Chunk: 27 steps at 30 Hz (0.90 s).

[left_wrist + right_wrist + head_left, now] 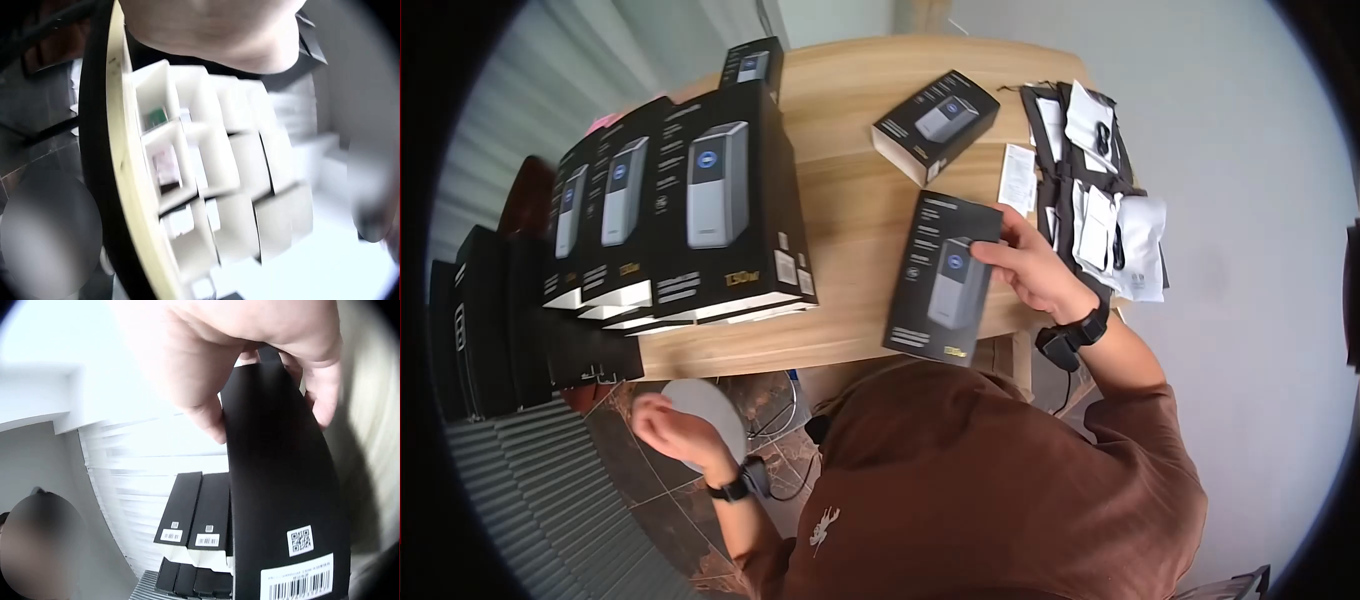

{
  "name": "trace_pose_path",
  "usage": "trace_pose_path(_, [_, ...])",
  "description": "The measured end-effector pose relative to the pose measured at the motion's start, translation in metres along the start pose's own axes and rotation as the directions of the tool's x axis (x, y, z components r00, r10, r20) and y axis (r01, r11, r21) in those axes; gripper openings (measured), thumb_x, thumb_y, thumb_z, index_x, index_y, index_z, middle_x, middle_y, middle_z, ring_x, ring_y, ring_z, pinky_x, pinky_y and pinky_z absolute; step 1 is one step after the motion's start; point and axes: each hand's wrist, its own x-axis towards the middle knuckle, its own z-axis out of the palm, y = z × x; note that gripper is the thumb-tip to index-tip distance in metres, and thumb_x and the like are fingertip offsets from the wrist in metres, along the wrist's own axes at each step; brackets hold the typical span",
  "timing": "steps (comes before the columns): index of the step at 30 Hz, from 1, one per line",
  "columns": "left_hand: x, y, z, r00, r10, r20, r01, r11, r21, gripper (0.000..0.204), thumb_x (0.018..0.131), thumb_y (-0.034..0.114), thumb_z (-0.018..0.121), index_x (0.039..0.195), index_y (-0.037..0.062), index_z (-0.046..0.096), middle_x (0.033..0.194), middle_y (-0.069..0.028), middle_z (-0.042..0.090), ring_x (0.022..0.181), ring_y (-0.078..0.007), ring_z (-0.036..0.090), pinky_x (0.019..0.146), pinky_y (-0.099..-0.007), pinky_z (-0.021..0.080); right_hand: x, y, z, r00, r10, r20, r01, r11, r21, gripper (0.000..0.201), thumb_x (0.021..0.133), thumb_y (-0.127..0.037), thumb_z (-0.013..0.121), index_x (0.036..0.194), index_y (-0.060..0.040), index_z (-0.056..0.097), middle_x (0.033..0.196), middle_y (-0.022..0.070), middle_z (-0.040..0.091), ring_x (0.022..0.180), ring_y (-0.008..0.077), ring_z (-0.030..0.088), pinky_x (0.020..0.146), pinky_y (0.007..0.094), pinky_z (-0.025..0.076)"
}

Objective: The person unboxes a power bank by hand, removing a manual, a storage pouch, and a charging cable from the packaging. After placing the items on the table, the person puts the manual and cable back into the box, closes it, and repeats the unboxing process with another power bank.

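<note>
My right hand (1035, 265) grips a black printed box (920, 280) by its right edge, thumb on the front face. The box shows a picture of a grey device with a round blue display, and it is held over the front of the table. In the right wrist view, thumb and fingers straddle the narrow end of the black box (275, 462), whose side carries a barcode label. My left hand (670, 430) is off the table's front left edge, blurred, with its fingers loosely bent and nothing in it.
Stacked black boxes (730, 220) fill the table's left side. Another box (940, 120) lies behind the held one. On the right are black pouches (1055, 190), white packets (1097, 225) and a paper leaflet (1017, 180). In the left wrist view, the stacked boxes' white compartments (215, 156) face outward.
</note>
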Motion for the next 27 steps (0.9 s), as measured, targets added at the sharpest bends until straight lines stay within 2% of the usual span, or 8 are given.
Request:
trace_pose_path(3, [-0.052,0.039,0.015,0.652,-0.041,0.757,0.026,0.999,0.031,0.025,0.094,0.007,0.072,0.117,0.0026,0.065,0.111,-0.0146,0.071,0.104,-0.0266,0.068,0.088,-0.0373,0.053,0.006,0.016,0.008,0.999,-0.046,-0.009,0.046,0.999,-0.019,0.066,0.095,-0.015,0.083,0.15,-0.0043,0.047,0.124,0.0074,0.062,0.111,0.018,0.071,0.085,0.0305,0.062])
trace_pose_path(5, [-0.056,0.064,0.063,0.36,-0.021,0.933,-0.104,0.993,0.062,0.039,0.085,0.011,0.083,0.119,-0.0003,0.066,0.115,-0.0188,0.071,0.108,-0.0359,0.069,0.09,-0.0426,0.056,0.007,0.019,0.018,0.996,-0.077,-0.044,0.072,0.994,-0.088,0.067,0.096,-0.016,0.083,0.15,-0.0042,0.046,0.124,0.0078,0.062,0.111,0.0185,0.071,0.085,0.0308,0.062])
trace_pose_path(7, [-0.062,0.091,0.116,0.298,-0.058,0.953,-0.157,0.981,0.109,0.062,0.078,0.02,0.091,0.128,-0.0019,0.063,0.117,-0.0216,0.069,0.114,-0.0422,0.068,0.095,-0.0451,0.056,0.012,0.026,0.016,0.997,-0.067,-0.027,0.065,0.994,-0.091,0.067,0.097,-0.019,0.082,0.15,-0.0036,0.045,0.127,0.0096,0.061,0.112,0.0185,0.07,0.084,0.0309,0.061])
trace_pose_path(13, [-0.08,0.089,0.163,0.472,-0.057,0.88,-0.218,0.959,0.18,0.087,0.069,0.03,0.099,0.137,-0.0018,0.055,0.106,-0.0145,0.067,0.097,-0.0342,0.067,0.087,-0.0441,0.056,0.018,0.002,0.009,0.999,-0.004,0.04,0.026,0.817,-0.577,0.061,0.099,-0.025,0.081,0.147,0.0003,0.051,0.105,0.0066,0.071,0.098,0.0177,0.073,0.079,0.0304,0.059])
trace_pose_path(14, [-0.08,0.082,0.167,0.439,-0.088,0.894,-0.182,0.966,0.185,0.086,0.069,0.031,0.099,0.136,-0.0017,0.056,0.102,-0.013,0.066,0.093,-0.0325,0.067,0.084,-0.0434,0.056,0.016,0.006,0.006,0.977,-0.21,0.046,0.182,0.694,-0.697,0.063,0.098,-0.036,0.081,0.142,0.0034,0.06,0.091,0.011,0.076,0.086,0.0222,0.076,0.076,0.0335,0.059])
trace_pose_path(17, [-0.073,0.067,0.17,0.343,-0.131,0.93,-0.147,0.971,0.19,0.083,0.07,0.033,0.099,0.134,-0.0014,0.058,0.09,-0.0087,0.063,0.082,-0.0278,0.065,0.077,-0.0408,0.055,0.016,-0.03,0.003,0.996,-0.061,0.058,0.079,0.43,-0.899,0.067,0.096,-0.045,0.08,0.139,0.0044,0.065,0.095,0.0192,0.078,0.086,0.027,0.077,0.078,0.0361,0.059])
trace_pose_path(24, [-0.054,0.059,0.188,0.257,-0.088,0.962,-0.17,0.976,0.135,0.065,0.08,0.035,0.091,0.13,0.0075,0.06,0.083,-0.0049,0.064,0.072,-0.0278,0.066,0.066,-0.0403,0.054,0.058,-0.093,-0.028,0.97,-0.238,0.054,0.163,0.463,-0.871,0.046,0.093,-0.022,0.082,0.131,-0.0011,0.066,0.105,0.0085,0.075,0.075,0.0109,0.066,0.07,0.0298,0.055])
trace_pose_path(27, [-0.052,0.048,0.187,0.279,-0.044,0.959,-0.103,0.992,0.076,0.063,0.081,0.031,0.09,0.131,0.0085,0.059,0.086,-0.0066,0.068,0.075,-0.0309,0.069,0.067,-0.0417,0.055,0.145,-0.079,-0.092,0.691,-0.716,0.106,0.294,0.145,-0.945,0.069,0.091,-0.025,0.085,0.146,0.0026,0.053,0.128,0.0168,0.067,0.085,0.0176,0.069,0.077,0.0317,0.057])
